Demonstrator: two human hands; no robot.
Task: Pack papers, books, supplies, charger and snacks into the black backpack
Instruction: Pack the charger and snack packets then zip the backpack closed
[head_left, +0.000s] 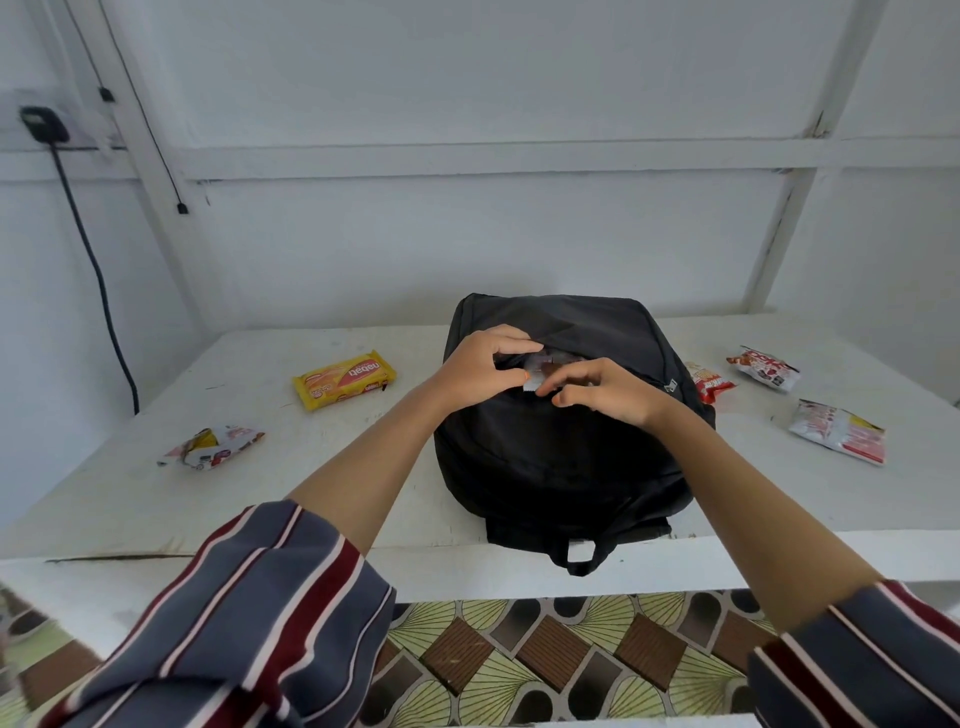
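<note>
The black backpack (561, 452) lies flat on the white table (363, 483), its front pocket open at the middle. My left hand (480, 366) grips the pocket's upper edge and holds it apart. My right hand (602, 392) pinches a small snack packet (540, 383) at the pocket's mouth; most of the packet is hidden by my fingers and the pocket. A yellow wafer pack (344, 379) lies to the left of the bag.
A crumpled white snack bag (210, 447) lies at the front left. On the right lie a red snack pack (709, 382) against the bag and two more snack bags (763, 368), (837, 431). A black cable (98, 270) hangs on the left wall.
</note>
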